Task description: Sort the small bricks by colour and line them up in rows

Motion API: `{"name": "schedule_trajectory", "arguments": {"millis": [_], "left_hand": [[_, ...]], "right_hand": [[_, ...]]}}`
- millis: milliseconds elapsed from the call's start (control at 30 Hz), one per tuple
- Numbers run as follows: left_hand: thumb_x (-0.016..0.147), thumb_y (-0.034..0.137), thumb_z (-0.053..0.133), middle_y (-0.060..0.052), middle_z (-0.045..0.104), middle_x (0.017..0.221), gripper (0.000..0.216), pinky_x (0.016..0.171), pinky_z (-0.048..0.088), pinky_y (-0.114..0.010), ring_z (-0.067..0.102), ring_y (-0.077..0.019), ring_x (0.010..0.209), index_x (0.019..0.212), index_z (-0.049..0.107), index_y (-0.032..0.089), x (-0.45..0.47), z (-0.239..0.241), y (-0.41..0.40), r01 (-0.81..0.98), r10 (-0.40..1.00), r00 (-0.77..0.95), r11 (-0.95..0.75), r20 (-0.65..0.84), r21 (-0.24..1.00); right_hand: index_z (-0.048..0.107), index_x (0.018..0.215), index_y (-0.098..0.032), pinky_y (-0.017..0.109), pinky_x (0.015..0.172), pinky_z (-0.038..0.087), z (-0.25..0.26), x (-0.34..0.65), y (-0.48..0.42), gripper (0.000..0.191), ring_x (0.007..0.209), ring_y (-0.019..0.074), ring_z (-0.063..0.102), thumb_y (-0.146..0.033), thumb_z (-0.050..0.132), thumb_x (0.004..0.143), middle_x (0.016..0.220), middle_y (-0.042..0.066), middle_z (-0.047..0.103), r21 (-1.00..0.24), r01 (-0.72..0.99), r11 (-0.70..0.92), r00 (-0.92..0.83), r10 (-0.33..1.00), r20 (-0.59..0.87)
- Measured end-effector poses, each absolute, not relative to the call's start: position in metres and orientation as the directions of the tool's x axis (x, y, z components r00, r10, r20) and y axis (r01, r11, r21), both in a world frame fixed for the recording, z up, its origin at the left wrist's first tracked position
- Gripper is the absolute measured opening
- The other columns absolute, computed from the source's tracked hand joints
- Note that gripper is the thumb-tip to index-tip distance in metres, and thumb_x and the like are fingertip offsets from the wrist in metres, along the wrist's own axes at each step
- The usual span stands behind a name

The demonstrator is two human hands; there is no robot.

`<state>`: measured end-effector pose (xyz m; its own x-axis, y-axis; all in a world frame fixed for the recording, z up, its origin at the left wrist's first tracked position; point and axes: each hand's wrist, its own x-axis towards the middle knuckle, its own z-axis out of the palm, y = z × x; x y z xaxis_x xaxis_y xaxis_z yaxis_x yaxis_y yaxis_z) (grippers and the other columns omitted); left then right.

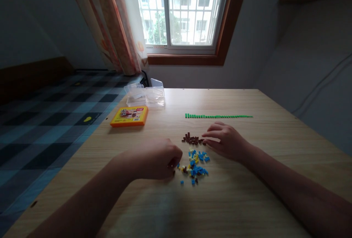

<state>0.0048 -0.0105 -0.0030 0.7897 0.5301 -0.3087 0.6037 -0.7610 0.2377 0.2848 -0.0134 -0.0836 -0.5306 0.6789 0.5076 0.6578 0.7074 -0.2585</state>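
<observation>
A: ok, standing by this table (pixel 165 208) and kinda nervous. The left hand (pixel 162 157) is curled, knuckles up, at the left edge of a loose heap of blue and yellow bricks (pixel 198 171). Can't tell if it's pinching one, the fingertips are tucked out of sight.

B: And the right hand (pixel 224 137)?

A: Fingers loosely spread, nothing I'd call a grip. The tips are at the right end of a pile of brown bricks (pixel 192 140); can't tell if they're actually touching.

B: So what could go wrong?

A: The piles are super close, brown just on the far side of the blue and yellow. One careless drag from that right hand and they'd probably mix. A few brown bits (pixel 196 181) sit in the near heap as it is, tbh. Also, the row of green bricks (pixel 217 116) is just beyond the right hand, so a knuckle flicked forward could knock it crooked.

B: Containers?

A: See-through plastic boxes (pixel 155 100) at the far left, flaps standing up. Can't make out any bricks inside. Just nearer, a flat yellow-and-orange box (pixel 130 116) with printed pictures on top; looks closed, so its contents are hidden.
</observation>
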Motion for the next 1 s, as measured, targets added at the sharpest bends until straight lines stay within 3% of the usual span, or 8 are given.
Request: {"name": "schedule_trajectory", "arguments": {"millis": [200, 567, 1000], "left_hand": [[0.072, 0.014, 0.063, -0.001, 0.074, 0.077, 0.018, 0.065, 0.046, -0.026, 0.065, -0.0155, 0.069, 0.080, 0.076, 0.023, 0.000, 0.002, -0.002, 0.629, 0.553, 0.772, -0.734, -0.314, 0.255], [0.072, 0.014, 0.065, -0.001, 0.076, 0.075, 0.020, 0.064, 0.047, -0.024, 0.066, -0.0146, 0.065, 0.080, 0.080, 0.025, 0.005, -0.006, -0.006, 0.582, 0.492, 0.810, -0.742, -0.319, 0.333], [0.066, 0.012, 0.062, -0.001, 0.073, 0.068, 0.021, 0.053, 0.038, -0.024, 0.059, -0.0137, 0.057, 0.074, 0.078, 0.022, 0.006, -0.003, -0.013, 0.637, 0.525, 0.749, -0.738, -0.404, 0.222]], "right_hand": [[0.078, 0.087, -0.019, 0.035, 0.076, 0.050, -0.090, 0.297, -0.009, 0.020, 0.079, 0.0200, 0.063, -0.030, 0.063, 0.094, 0.082, 0.008, 0.071, -0.379, 0.689, 0.618, -0.353, 0.742, 0.569], [0.077, 0.083, -0.017, 0.028, 0.060, 0.044, -0.095, 0.295, -0.008, 0.023, 0.065, 0.0150, 0.058, -0.030, 0.060, 0.093, 0.075, 0.006, 0.070, -0.473, 0.678, 0.562, -0.336, 0.810, 0.481], [0.077, 0.084, -0.017, 0.027, 0.059, 0.042, -0.093, 0.292, -0.009, 0.021, 0.062, 0.0132, 0.055, -0.028, 0.061, 0.093, 0.072, 0.004, 0.068, -0.500, 0.667, 0.553, -0.313, 0.816, 0.486]]}}
